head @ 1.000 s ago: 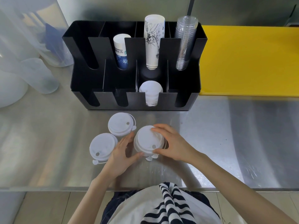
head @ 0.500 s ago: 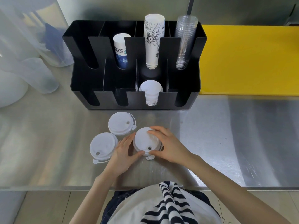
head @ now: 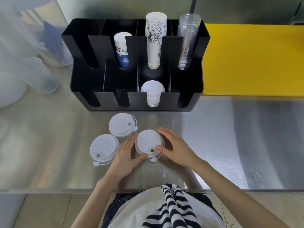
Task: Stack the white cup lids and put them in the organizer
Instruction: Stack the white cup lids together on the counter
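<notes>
Hands are cupping the small stack of white plastic cup lids (head: 148, 143) at centre frame: left hand (head: 126, 155) and right hand (head: 174, 148) both half-curled on its sides, squaring it since a second ago. Two loose white lids (head: 122, 124) (head: 104, 148) are waiting left, black slotted organizer (head: 136, 63) sitting above

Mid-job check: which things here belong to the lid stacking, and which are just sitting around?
Job: held lid stack, left hand, right hand, far lid, left lid, organizer, stored lids.

Lying about: paper cups, clear cups, yellow board.
</notes>
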Demonstrator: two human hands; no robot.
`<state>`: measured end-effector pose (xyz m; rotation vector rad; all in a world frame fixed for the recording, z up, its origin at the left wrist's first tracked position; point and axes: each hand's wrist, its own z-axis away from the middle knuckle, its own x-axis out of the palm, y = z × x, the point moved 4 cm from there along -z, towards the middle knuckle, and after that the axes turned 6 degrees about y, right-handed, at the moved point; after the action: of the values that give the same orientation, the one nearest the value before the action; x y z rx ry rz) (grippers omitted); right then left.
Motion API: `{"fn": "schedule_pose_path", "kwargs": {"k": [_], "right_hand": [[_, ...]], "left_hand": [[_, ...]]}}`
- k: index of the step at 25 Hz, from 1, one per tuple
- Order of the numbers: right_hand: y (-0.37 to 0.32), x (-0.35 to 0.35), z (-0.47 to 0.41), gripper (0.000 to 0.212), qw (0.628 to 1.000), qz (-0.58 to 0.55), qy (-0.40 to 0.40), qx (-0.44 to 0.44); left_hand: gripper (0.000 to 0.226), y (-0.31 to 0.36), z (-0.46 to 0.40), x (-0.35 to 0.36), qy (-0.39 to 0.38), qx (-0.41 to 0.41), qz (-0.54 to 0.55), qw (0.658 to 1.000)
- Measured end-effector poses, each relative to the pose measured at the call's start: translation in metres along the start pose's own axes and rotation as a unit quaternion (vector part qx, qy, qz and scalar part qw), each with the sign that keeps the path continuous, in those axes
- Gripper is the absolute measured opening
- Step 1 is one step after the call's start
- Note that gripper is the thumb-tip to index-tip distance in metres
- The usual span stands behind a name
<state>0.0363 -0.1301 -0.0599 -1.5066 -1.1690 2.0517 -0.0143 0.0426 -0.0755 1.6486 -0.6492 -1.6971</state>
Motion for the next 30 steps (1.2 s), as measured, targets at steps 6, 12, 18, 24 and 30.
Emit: {"fn": "schedule_pose_path", "kwargs": {"k": [6,12,18,24,30], "right_hand": [[0.003,0.006,0.006,0.059,1.000,-0.006,0.005,0.011],[-0.012,0.004,0.006,0.059,0.999,0.001,0.023,0.022],[-0.059,0.023,-0.001,0.050,1.000,-0.007,0.026,0.000],[-0.097,0.075,-0.007,0.047,0.999,-0.039,-0.003,0.022],[-0.107,0.107,-0.011,0.050,0.996,-0.034,-0.029,0.081]], "left_hand": [[0.067,-0.002,-0.002,0.003,0.014,-0.001,-0.004,1.000],[0.070,0.005,-0.003,-0.008,0.011,0.016,-0.011,1.000],[0.051,0.003,0.006,-0.053,0.097,0.005,0.009,0.995],[0.042,-0.032,0.015,-0.094,0.125,-0.045,-0.014,0.991],[0.060,-0.071,0.018,-0.102,0.080,-0.152,-0.018,0.985]]}}
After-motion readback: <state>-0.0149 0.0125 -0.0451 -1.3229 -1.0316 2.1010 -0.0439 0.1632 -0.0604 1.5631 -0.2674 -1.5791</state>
